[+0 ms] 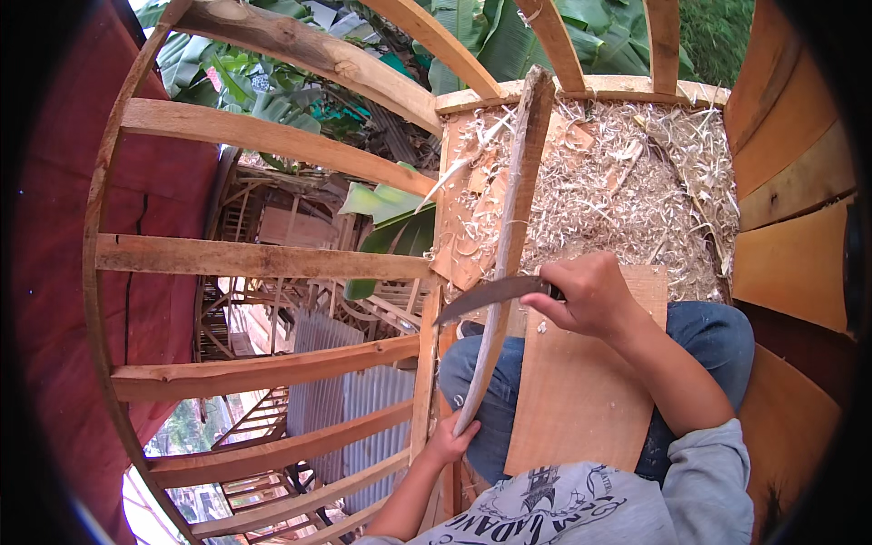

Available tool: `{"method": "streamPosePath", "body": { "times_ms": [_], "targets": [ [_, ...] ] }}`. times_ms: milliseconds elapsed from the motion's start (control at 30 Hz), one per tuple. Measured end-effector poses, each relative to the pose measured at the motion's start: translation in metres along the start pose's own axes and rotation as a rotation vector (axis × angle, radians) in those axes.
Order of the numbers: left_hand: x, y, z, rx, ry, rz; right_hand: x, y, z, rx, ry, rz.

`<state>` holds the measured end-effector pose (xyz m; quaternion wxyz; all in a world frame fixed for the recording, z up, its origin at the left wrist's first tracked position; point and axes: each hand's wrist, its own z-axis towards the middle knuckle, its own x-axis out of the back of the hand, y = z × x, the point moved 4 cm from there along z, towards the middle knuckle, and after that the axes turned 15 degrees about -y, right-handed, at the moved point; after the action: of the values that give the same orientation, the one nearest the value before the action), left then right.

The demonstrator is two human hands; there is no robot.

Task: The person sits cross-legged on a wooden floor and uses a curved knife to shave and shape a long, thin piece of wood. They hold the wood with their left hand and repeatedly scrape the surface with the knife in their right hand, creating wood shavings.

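My left hand is closed round the near end of a long wooden strip, which slants up and away from me over the shavings. The handle of a broad curved knife is in my right hand, closed around it. Its dark blade lies across the strip at about mid-length, tip pointing left. Where exactly the edge meets the wood, I cannot tell. Beneath my right wrist a flat wooden board rests over my lap, between my jeans-clad legs.
Curled wood shavings cover the floor ahead. A slatted wooden railing rises on the left, with corrugated metal sheets and banana leaves beyond it. Wooden planks form a wall close on the right. A red sheet hangs at far left.
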<state>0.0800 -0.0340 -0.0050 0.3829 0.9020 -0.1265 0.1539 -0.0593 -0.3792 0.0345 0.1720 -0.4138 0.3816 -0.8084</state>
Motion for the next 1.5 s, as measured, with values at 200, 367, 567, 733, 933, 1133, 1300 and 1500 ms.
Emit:
{"method": "streamPosePath", "body": {
  "times_ms": [200, 367, 567, 733, 933, 1133, 1300, 1500],
  "targets": [
    [-0.003, 0.003, 0.0, -0.044, 0.067, -0.019, 0.011, 0.042, -0.003, -0.362, 0.141, 0.339],
    [-0.001, -0.015, 0.001, 0.06, -0.012, -0.087, -0.009, 0.01, -0.004, -0.033, -0.019, 0.001],
    [-0.001, 0.001, 0.002, 0.092, 0.0, -0.152, -0.014, 0.018, -0.006, -0.327, -0.025, 0.242],
    [-0.003, -0.009, 0.001, 0.041, 0.021, -0.109, -0.015, -0.001, -0.006, -0.004, -0.032, -0.141],
    [-0.003, -0.014, -0.002, 0.015, 0.046, -0.089, -0.022, -0.008, -0.005, -0.07, -0.004, -0.011],
    [-0.004, -0.006, -0.002, -0.02, 0.106, -0.032, 0.02, 0.035, -0.002, -0.293, 0.138, 0.284],
    [-0.006, -0.028, -0.001, 0.028, 0.029, -0.119, -0.027, -0.021, -0.012, 0.113, -0.137, -0.197],
    [-0.008, -0.016, 0.0, 0.033, 0.078, -0.077, 0.016, 0.016, 0.003, -0.124, 0.084, -0.056]
  ]
}}
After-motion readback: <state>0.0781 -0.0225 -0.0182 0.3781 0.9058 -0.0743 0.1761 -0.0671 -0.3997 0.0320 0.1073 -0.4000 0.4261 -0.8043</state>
